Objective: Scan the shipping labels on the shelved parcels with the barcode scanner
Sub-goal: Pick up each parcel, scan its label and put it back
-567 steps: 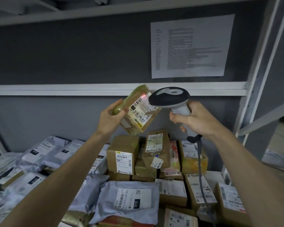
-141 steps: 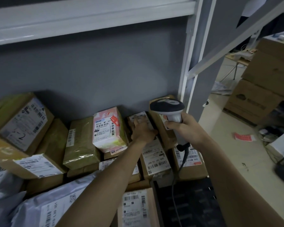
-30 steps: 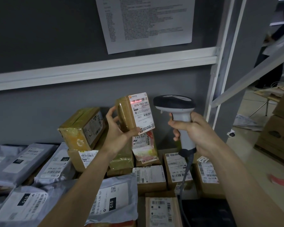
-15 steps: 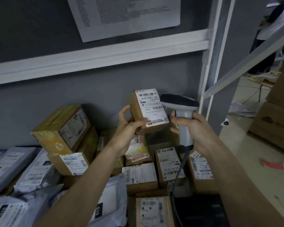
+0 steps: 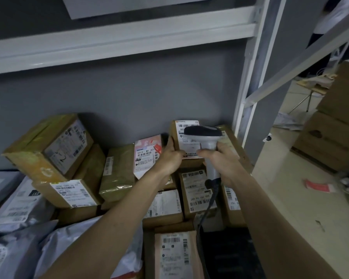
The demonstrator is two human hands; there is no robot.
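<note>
Up at about one o'clock from the middle of the head view, the left hand [image 5: 170,160] grips a small brown box [image 5: 186,141] by its lower left corner, thumb on the front face, with the box against the grey back wall on top of the stacked parcels. Its white label [image 5: 187,137] faces the camera, though the scanner [image 5: 207,144] covers part of it. The right hand [image 5: 223,163] is wrapped round the scanner's pale handle, head upward, cable [image 5: 205,214] trailing down toward six o'clock. No red scan line shows on any label, so the step looks like setting this box back in the pile. To do it well, seat it flat and label-out so it cannot slide off, and keep the cable from snagging box corners. A pink-and-white parcel [image 5: 147,156] sits just at nine o'clock of the held box, with an olive taped box [image 5: 117,174] beyond it. Other labelled boxes lie below toward six o'clock, and grey mailers [image 5: 18,208] at eight o'clock. For the next scan, hold the scanner back from the barcode and square to it.
</note>
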